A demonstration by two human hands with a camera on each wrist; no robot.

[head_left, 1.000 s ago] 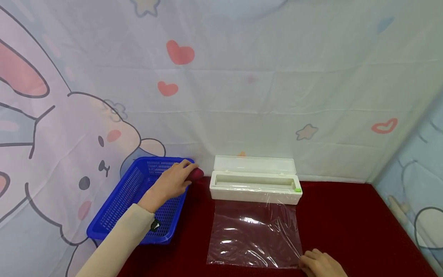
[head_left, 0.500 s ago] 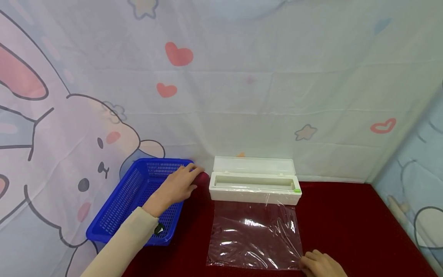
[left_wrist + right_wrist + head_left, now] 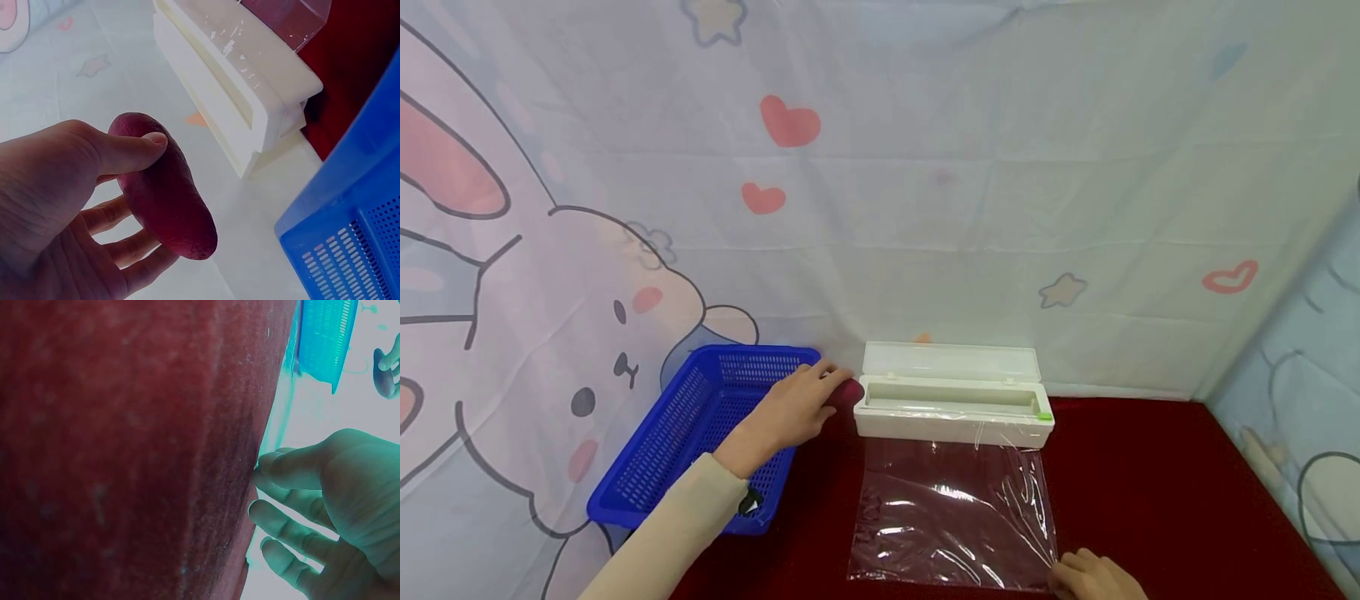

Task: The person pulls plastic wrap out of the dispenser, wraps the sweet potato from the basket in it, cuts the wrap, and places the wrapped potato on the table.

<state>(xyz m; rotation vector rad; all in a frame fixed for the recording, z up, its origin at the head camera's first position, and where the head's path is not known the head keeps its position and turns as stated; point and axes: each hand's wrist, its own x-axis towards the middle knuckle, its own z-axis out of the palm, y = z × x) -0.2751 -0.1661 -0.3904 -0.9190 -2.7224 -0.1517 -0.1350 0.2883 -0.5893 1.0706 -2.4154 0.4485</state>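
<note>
My left hand [image 3: 793, 408] holds a dark red, elongated sweet potato [image 3: 847, 393] between thumb and fingers, raised beside the left end of a white cling film box [image 3: 955, 430]. The left wrist view shows the thumb lying across the sweet potato [image 3: 172, 200], its lower end sticking out past the fingers. The box stands with its lid up. From its front a sheet of clear cling film [image 3: 947, 521] lies spread over the dark red cloth. At the sheet's near right corner, my right hand [image 3: 1093, 577] pinches the film between thumb and forefinger; the other fingers are loosely bent.
A blue perforated basket [image 3: 643, 471] stands on the left, partly under my left forearm. A small dark object with a white mark [image 3: 751, 501] shows beside the left sleeve. Behind the box hangs a printed cloth backdrop [image 3: 925, 275]. Dark red cloth [image 3: 1150, 492] extends to the right.
My left hand has moved right with the sweet potato, from over the basket's far right corner to the box's left end. The right hand stays at the film's corner.
</note>
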